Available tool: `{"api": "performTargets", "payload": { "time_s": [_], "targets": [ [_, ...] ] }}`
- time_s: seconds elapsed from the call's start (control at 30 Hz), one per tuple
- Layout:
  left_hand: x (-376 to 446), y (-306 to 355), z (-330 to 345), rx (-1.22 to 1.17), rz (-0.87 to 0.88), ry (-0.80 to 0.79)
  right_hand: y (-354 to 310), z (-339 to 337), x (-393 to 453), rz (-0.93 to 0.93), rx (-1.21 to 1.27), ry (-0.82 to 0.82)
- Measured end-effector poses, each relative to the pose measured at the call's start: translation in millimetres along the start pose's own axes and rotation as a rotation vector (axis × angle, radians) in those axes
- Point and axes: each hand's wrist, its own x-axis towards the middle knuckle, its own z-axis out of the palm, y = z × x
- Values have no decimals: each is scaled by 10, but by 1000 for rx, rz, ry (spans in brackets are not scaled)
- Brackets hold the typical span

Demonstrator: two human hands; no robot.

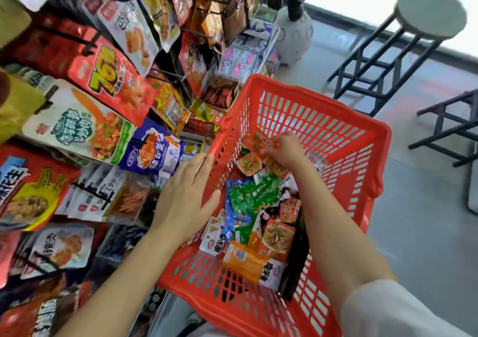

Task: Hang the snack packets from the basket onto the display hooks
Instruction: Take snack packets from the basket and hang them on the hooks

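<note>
Left hand (185, 194) lay flat, fingers straight, on the red basket (336, 129) rim; right hand (284, 150) pinched an orange packet (260, 140) inside.

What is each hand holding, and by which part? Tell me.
The right hand pinches an orange snack packet by its near edge, inside the red basket. The left hand holds nothing; it rests flat on the basket's left rim.
</note>
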Motion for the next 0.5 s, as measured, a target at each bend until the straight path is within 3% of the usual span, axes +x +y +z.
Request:
{"api": "performTargets", "payload": {
  "time_s": [0.1, 0.5],
  "targets": [
    [14, -22, 45, -6, 9, 17, -35, 168, 148, 53, -6, -83],
    [1, -20, 64, -13, -9, 12, -148, 378, 96, 130, -327, -113]
  ]
}}
